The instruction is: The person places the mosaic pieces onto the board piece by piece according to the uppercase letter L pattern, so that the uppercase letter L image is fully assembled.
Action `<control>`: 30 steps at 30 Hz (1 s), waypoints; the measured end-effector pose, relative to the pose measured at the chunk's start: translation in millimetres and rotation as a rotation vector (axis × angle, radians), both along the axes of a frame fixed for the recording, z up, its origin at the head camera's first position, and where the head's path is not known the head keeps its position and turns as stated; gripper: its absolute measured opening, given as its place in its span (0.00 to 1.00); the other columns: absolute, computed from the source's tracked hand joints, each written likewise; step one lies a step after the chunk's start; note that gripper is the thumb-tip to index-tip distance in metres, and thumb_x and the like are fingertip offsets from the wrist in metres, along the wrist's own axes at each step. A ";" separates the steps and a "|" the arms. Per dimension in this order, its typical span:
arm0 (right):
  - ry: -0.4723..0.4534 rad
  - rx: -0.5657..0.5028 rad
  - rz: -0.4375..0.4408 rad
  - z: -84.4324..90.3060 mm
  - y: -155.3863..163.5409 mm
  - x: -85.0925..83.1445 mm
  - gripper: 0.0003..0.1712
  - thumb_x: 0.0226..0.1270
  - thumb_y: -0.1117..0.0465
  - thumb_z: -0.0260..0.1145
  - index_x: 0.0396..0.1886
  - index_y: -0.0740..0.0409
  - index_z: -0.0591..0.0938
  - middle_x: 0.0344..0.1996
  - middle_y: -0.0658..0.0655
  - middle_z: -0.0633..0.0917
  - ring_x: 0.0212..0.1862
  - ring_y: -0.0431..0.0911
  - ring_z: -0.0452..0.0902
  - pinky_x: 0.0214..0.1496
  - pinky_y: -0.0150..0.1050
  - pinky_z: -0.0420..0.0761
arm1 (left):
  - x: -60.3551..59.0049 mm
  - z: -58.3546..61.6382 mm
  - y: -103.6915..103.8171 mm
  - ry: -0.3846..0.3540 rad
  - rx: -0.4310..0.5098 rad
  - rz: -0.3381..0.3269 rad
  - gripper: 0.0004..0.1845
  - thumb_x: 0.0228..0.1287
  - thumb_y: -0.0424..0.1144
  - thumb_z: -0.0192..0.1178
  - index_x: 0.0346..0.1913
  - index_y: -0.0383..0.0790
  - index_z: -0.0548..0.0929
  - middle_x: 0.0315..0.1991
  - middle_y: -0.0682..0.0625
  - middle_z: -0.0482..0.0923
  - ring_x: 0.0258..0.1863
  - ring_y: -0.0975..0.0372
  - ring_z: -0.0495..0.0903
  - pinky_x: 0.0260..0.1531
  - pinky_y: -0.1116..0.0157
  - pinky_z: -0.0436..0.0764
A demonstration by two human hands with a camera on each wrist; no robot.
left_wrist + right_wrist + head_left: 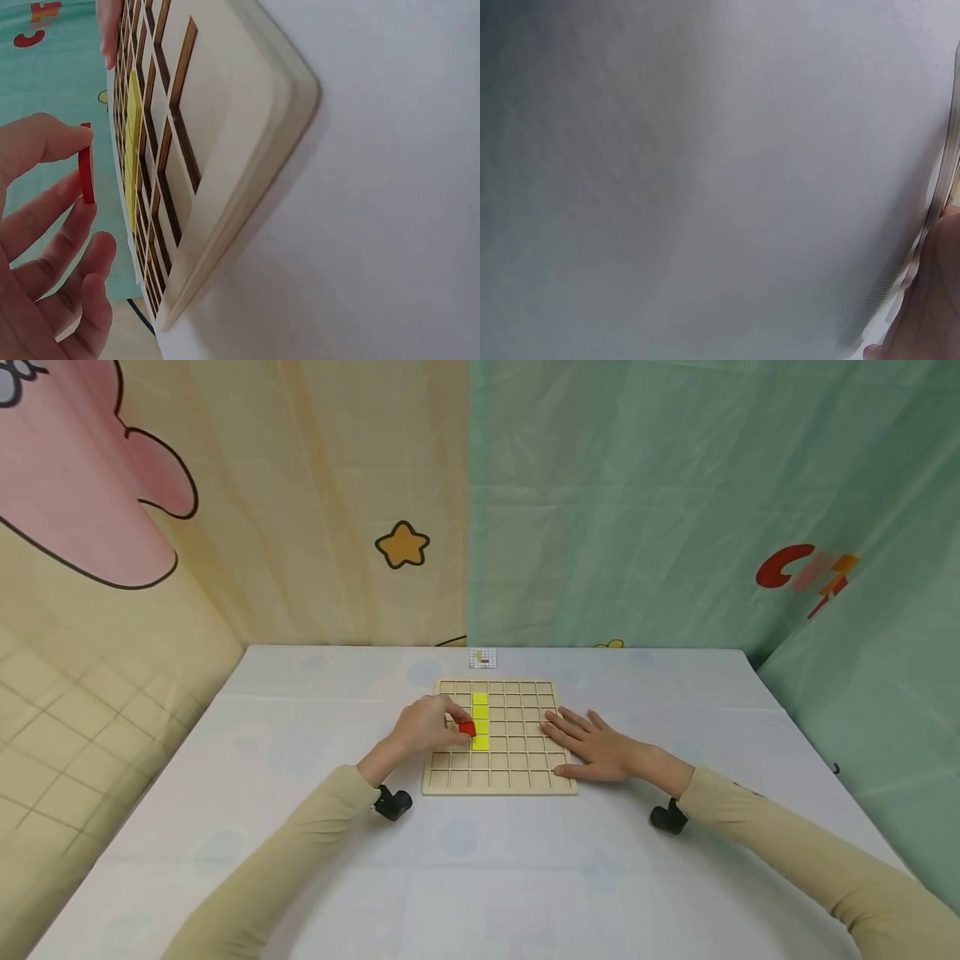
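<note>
The left hand (423,727) pinched a small red tile (467,728) between thumb and fingertips, holding it on edge just above the wooden grid board (499,785) and close to the left side of a column of yellow tiles (480,721). That column appeared to fill 4 cells, running from the board's second row toward its middle. In the left wrist view the red tile (87,174) stood clear of the board, not yet seated in any cell. The right hand (596,748) lay flat with its fingers straight, spread over the board's right edge and partly on the white desk (300,860), seemingly steadying it. A small printed card (483,657) lay on the desk beyond the board's far edge; its pattern was too small to read. Judging by this, the step in hand was placing the red tile beside the yellow column; the next move would call for tipping it flat, squaring it with a cell and pressing it in.
</note>
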State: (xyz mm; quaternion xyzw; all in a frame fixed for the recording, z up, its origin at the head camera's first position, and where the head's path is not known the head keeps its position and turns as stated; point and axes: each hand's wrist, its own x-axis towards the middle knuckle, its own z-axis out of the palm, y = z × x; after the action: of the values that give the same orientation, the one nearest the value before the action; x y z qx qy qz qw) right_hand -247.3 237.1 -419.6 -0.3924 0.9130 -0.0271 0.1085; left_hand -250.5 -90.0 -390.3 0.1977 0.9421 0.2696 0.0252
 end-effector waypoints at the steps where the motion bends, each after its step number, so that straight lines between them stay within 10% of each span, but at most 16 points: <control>1: 0.001 -0.001 0.001 -0.5 0.2 -0.2 0.44 0.72 0.36 0.47 0.78 0.49 0.44 0.78 0.55 0.43 0.78 0.56 0.35 0.71 0.67 0.41 | 0.2 -1.1 2.4 0.002 -0.002 -0.007 0.14 0.52 0.45 0.70 0.43 0.45 0.89 0.45 0.51 0.85 0.37 0.61 0.78 0.33 0.66 0.74; 30: -0.018 0.020 -0.023 1.6 -2.1 -0.6 0.45 0.71 0.35 0.47 0.78 0.48 0.44 0.78 0.54 0.42 0.78 0.55 0.33 0.71 0.67 0.40 | 0.5 -4.2 39.5 -0.033 -0.028 -0.111 0.14 0.54 0.45 0.71 0.43 0.46 0.89 0.44 0.53 0.87 0.45 0.61 0.77 0.44 0.63 0.74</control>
State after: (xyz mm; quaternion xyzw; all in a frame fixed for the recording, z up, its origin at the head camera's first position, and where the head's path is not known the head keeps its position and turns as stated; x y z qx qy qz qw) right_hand -247.9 235.0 -418.0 -0.3804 0.9167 -0.0225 0.1202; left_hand -250.0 -50.5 -394.4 0.2450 0.9328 0.2578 0.0583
